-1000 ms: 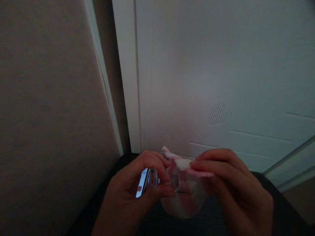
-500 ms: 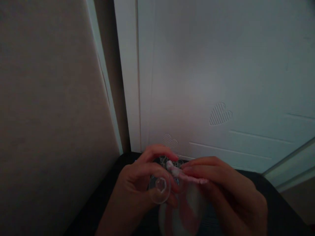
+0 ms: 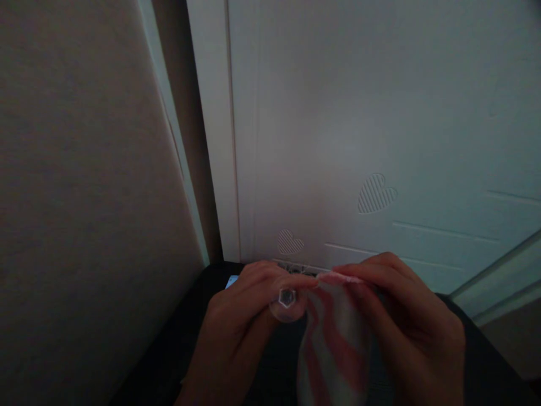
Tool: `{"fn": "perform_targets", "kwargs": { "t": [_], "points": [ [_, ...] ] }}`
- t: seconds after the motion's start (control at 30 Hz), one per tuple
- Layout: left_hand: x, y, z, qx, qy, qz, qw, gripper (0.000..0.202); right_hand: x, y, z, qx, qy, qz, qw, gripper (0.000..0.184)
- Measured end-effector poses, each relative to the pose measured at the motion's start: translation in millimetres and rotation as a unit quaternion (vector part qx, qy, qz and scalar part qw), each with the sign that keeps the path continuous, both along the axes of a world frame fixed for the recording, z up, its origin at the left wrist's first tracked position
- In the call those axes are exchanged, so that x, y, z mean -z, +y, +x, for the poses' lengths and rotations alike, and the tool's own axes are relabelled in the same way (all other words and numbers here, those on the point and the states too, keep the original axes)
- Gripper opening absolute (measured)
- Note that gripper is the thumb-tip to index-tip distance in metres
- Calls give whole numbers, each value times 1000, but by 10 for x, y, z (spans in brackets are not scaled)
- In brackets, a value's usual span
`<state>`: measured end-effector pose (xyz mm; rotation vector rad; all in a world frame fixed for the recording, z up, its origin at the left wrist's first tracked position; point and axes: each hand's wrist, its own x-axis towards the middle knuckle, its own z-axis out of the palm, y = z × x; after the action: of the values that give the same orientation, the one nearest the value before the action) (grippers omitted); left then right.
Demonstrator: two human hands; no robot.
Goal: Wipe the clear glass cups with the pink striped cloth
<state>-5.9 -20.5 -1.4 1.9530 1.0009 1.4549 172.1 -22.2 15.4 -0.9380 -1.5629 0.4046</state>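
Observation:
The scene is dim. My left hand (image 3: 245, 316) is closed around a clear stemmed glass (image 3: 287, 301), whose round foot faces the camera. My right hand (image 3: 401, 321) pinches a pink-and-white striped cloth (image 3: 333, 349), which covers the glass bowl and hangs down between both hands. The fingertips of the two hands nearly meet above the glass. A small lit screen (image 3: 231, 281) peeks out behind my left hand.
A white door (image 3: 359, 124) with two striped heart shapes stands right in front. A beige wall (image 3: 84, 197) fills the left. A dark surface (image 3: 198, 316) lies beneath the hands. A pale frame edge (image 3: 499, 276) runs at the lower right.
The glass has turned so its foot now points at the camera. The cloth has shifted from the top of the glass to drape over its bowl. Both hands stayed low in the middle.

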Motion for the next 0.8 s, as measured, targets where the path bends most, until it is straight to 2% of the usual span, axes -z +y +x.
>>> {"fn": "perform_targets", "kwargs": {
  "t": [0.17, 0.33, 0.47, 0.57, 0.7, 0.8],
  "points": [
    [77, -2, -1, -12, 57, 7, 998, 43, 21, -19, -14, 13, -1, 40, 999, 23],
    [68, 12, 12, -15, 86, 47, 995, 36, 28, -36, -111, 38, 10, 77, 996, 27],
    [26, -22, 11, -81, 46, 64, 994, 31, 19, -47, -199, -28, -18, 78, 996, 27],
    [37, -61, -12, -136, -27, 47, 989, 25, 34, -68, -259, -63, -22, 82, 994, 23],
    [120, -74, -61, -175, -118, 13, 977, 14, 72, -117, -322, -44, -37, 96, 994, 20],
    [182, -51, -117, -161, -67, 35, 984, 13, 86, -144, -342, -12, -41, 73, 996, 12]
  ]
}}
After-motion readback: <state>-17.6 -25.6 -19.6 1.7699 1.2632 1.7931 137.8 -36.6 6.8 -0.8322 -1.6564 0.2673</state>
